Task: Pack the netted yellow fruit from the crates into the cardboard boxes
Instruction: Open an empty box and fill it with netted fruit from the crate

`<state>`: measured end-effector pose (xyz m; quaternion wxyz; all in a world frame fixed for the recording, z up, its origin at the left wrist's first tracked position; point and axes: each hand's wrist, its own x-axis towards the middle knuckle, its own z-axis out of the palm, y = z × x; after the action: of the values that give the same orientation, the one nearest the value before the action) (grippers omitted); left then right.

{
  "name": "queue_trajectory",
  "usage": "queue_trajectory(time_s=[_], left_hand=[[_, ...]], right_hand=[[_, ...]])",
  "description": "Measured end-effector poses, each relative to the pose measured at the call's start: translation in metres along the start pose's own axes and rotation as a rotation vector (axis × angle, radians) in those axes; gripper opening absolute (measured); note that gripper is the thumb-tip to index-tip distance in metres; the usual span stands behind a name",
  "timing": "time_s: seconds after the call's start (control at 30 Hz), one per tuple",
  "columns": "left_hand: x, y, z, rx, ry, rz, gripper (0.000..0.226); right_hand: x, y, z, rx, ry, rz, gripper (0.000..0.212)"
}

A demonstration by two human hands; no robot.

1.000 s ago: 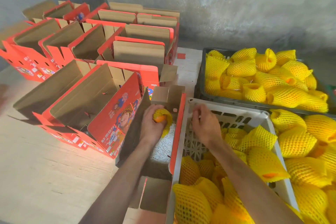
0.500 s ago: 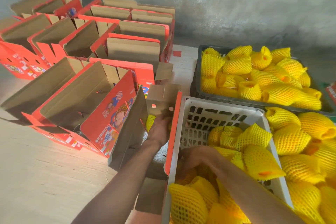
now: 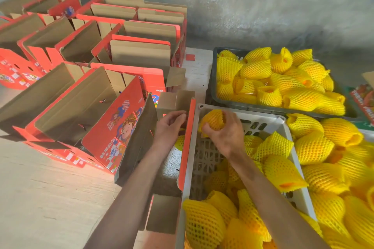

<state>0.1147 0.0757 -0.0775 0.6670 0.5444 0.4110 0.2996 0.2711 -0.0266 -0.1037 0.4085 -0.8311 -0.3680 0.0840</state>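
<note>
Right hand grips netted fruit at 12 o'clock of white crate. Left hand loosely curled, empty, over open box. One fruit visible inside; crates remain full.

rough grey concrete wall behind pale wooden floor.

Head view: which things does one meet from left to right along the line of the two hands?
Red printed box → left hand → netted fruit held by the right hand → white crate → loose netted fruit.
</note>
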Motion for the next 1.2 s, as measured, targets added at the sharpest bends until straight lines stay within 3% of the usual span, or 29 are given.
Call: queue_trajectory(time_s=[0.07, 0.13, 0.23, 0.33, 0.43, 0.57, 0.63, 0.7, 0.77, 0.83, 0.9, 0.97, 1.07, 1.2], left_hand=[[-0.002, 0.004, 0.000, -0.025, -0.061, 0.028, 0.021], [-0.004, 0.004, 0.000, 0.013, -0.139, 0.042, 0.031], [-0.009, 0.004, 0.003, -0.133, -0.259, 0.006, 0.063], [-0.015, 0.002, 0.002, -0.418, -0.150, -0.104, 0.073], [-0.015, -0.002, -0.015, -0.674, -0.157, -0.212, 0.061], [-0.008, -0.005, -0.038, -0.972, -0.193, -0.288, 0.066], [-0.004, -0.007, -0.042, -0.966, -0.165, -0.323, 0.057], [-0.002, -0.010, -0.039, -0.703, -0.090, -0.359, 0.049], [-0.006, -0.017, -0.034, -0.048, 0.090, -0.332, 0.034], [-0.008, -0.031, -0.031, 0.539, 0.185, -0.183, 0.042], [-0.007, -0.043, -0.028, 0.957, 0.131, -0.114, 0.062], [-0.003, -0.048, -0.026, 1.311, 0.023, -0.127, 0.067], [0.003, -0.052, -0.019, 1.479, -0.084, -0.195, 0.062], [0.007, -0.056, -0.018, 1.501, -0.054, -0.291, 0.069]], right_hand=[[-0.003, -0.012, -0.011, 0.324, 0.171, -0.128, 0.067], [-0.008, -0.026, -0.015, 0.534, 0.213, -0.294, 0.059], [-0.011, -0.043, -0.012, 0.549, 0.019, -0.325, 0.054], [-0.011, -0.039, -0.004, 0.435, -0.143, -0.425, 0.037], [-0.005, -0.024, 0.000, 0.274, -0.057, -0.358, 0.029], [0.006, 0.017, -0.004, -0.396, -0.017, -0.137, 0.021], [0.009, 0.028, -0.007, -0.605, -0.053, -0.062, 0.022], [0.011, 0.028, -0.004, -0.724, -0.055, -0.025, 0.025], [0.011, 0.023, -0.002, -0.795, -0.056, 0.047, 0.027], [0.009, 0.026, -0.004, -0.934, -0.149, 0.146, 0.031], [0.004, 0.033, -0.009, -1.119, -0.272, 0.212, 0.032], [-0.001, 0.039, -0.013, -1.153, -0.319, 0.264, 0.032], [-0.002, 0.042, -0.013, -1.139, -0.332, 0.296, 0.035], [0.010, 0.039, -0.013, -1.155, -0.441, 0.413, 0.046]])
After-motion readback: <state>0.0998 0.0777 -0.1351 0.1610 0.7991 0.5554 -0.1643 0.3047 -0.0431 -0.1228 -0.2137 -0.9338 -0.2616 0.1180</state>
